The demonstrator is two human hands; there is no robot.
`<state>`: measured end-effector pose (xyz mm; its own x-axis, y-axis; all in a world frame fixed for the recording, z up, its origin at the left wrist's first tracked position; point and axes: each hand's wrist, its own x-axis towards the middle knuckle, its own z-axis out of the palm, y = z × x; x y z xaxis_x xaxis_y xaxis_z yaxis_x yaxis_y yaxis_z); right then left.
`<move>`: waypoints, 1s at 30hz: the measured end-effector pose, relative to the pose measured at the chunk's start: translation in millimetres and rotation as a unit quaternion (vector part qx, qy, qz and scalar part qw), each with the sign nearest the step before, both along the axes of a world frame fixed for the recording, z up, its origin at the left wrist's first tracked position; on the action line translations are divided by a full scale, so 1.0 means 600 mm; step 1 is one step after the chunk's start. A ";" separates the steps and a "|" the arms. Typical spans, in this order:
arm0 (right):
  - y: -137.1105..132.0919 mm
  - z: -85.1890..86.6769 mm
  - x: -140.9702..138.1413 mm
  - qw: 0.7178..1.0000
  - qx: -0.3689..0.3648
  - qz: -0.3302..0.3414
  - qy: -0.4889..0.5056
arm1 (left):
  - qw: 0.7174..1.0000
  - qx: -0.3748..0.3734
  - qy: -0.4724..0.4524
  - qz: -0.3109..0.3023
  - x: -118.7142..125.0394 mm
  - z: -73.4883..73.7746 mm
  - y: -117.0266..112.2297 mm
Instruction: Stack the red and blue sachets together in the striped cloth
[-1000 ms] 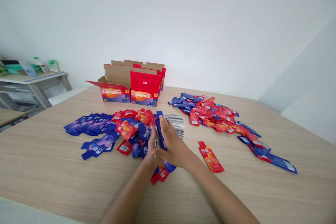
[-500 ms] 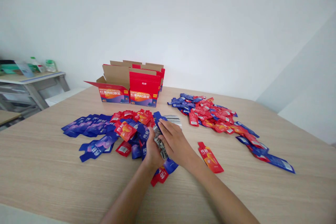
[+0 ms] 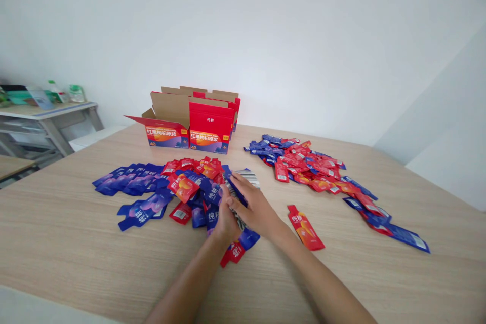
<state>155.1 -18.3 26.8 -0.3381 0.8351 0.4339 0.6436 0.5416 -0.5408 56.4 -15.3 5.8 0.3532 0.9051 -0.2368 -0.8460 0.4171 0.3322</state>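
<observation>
Both my hands meet at the middle of a wooden table, over a stack of sachets held on edge, silver backs showing. My left hand grips the stack's near left side. My right hand presses on its right side with the fingers laid along the packets. Loose red and blue sachets lie scattered to the left of my hands. A single red sachet lies just right of my right wrist. A red and a blue sachet lie under my wrists.
Open red cartons stand at the back of the table. A second heap of red and blue sachets spreads to the right, trailing toward the edge. A grey shelf unit with bottles stands at far left.
My hands have squeezed the stack together and drawn it slightly toward me; the fanned silver backs look narrower than a second ago.
</observation>
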 end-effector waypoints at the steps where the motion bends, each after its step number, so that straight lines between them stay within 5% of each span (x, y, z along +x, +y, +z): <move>1: -0.006 0.008 -0.001 1.000 -0.003 0.010 -0.021 | 1.000 0.010 0.003 0.007 -0.007 -0.001 0.003; 8: -0.040 0.042 -0.007 0.989 0.023 0.036 -0.144 | 0.997 0.046 -0.005 0.064 -0.047 0.004 0.022; 17: -0.030 0.029 -0.014 0.977 0.047 0.009 -0.209 | 0.997 0.047 -0.027 0.047 -0.035 -0.006 0.030; 22: -0.029 0.010 -0.003 0.972 0.005 0.061 -0.225 | 0.995 0.058 -0.046 0.073 -0.054 -0.001 0.040; 26: -0.021 0.009 0.021 0.979 -0.025 0.099 -0.174 | 0.994 0.067 -0.047 0.078 -0.058 0.006 0.038; 30: -0.001 0.029 0.041 0.996 -0.040 0.080 -0.008 | 0.995 0.082 -0.047 0.032 -0.051 0.010 0.033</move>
